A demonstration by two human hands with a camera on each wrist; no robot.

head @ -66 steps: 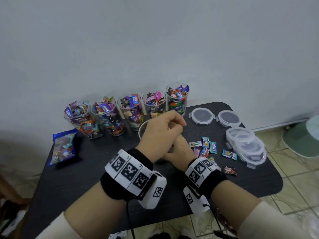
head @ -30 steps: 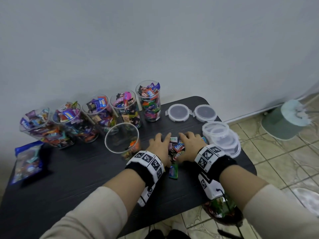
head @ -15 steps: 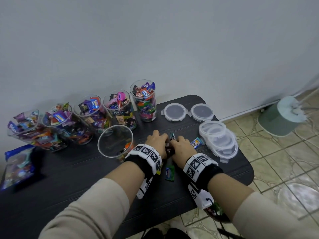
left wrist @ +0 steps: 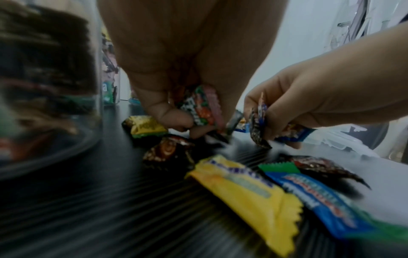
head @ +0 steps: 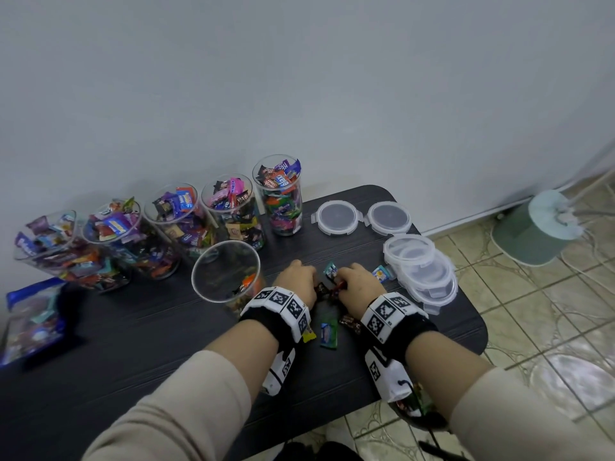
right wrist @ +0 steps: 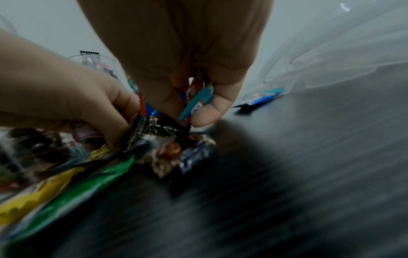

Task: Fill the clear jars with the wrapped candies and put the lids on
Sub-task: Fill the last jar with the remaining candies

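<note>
Both hands are down on the black table, gathering wrapped candies. My left hand grips several candies in curled fingers. My right hand pinches several candies too. Loose candies lie between the wrists, among them a yellow one and a blue-green one. A nearly empty clear jar stands just left of my left hand. Several full jars line the wall behind it. Two clear lids lie flat at the back right, beside a stack of lids.
A blue candy bag lies at the table's left end. The table's right edge is close to the lid stack, with tiled floor beyond. A pale green round object stands on the floor by the wall.
My hands came down from over the open jar to the candy pile on the table, drew together and curled round candies. The view has shifted right.
</note>
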